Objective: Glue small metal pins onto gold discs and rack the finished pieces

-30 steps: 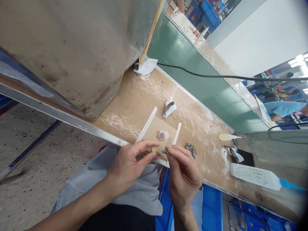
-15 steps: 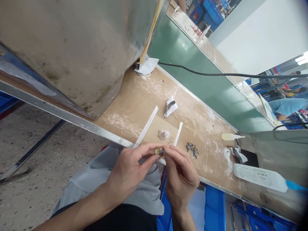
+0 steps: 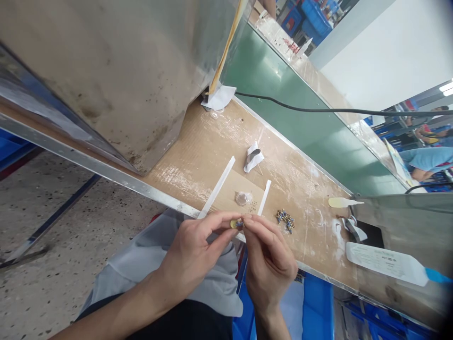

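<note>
Just over the table's front edge, my left hand [image 3: 193,248] pinches a small piece [image 3: 234,224] with a yellowish end and a bluish part; its exact kind is too small to tell. My right hand [image 3: 269,262] meets it from the right, thumb and fingertips pressed together at the bluish end. Whether those fingertips also hold a tinier part is hidden. Beyond my fingers a clear round little dish [image 3: 243,198] sits on a cardboard sheet [image 3: 230,186], with tiny specks beside it. A heap of small blue and gold pieces [image 3: 285,221] lies to the right.
White tape strips [image 3: 219,185] edge the cardboard. A crumpled white paper [image 3: 252,158] with a dark patch lies behind. At right are a pale yellow squeeze bottle [image 3: 341,202] and a large white bottle [image 3: 385,262]. A metal panel [image 3: 106,71] rises at left; a black cable [image 3: 300,107] crosses behind.
The whole view has shifted slightly. Both hands keep their pinch around the small piece at nearly the same spot.
</note>
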A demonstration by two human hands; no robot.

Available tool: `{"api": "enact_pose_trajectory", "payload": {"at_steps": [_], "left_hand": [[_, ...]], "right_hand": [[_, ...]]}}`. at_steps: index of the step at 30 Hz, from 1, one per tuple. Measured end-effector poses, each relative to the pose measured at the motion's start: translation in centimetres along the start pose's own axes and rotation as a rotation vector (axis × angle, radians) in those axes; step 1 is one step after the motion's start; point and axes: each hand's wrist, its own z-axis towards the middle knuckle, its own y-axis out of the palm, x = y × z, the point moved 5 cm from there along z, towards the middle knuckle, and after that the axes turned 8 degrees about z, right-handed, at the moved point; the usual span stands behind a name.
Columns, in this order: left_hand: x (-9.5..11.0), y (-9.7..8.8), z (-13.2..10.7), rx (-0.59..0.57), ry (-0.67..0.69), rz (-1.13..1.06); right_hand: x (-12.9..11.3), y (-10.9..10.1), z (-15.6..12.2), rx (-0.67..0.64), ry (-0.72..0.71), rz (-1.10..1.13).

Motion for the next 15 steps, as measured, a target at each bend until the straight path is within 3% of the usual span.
{"api": "enact_pose_trajectory", "payload": {"at_steps": [15], "left_hand": [[1.8, 0.1, -0.9, 0.119, 0.328, 0.388]], "right_hand": [[-0.9, 0.0, -0.3, 0.019, -0.158, -0.075]]}}
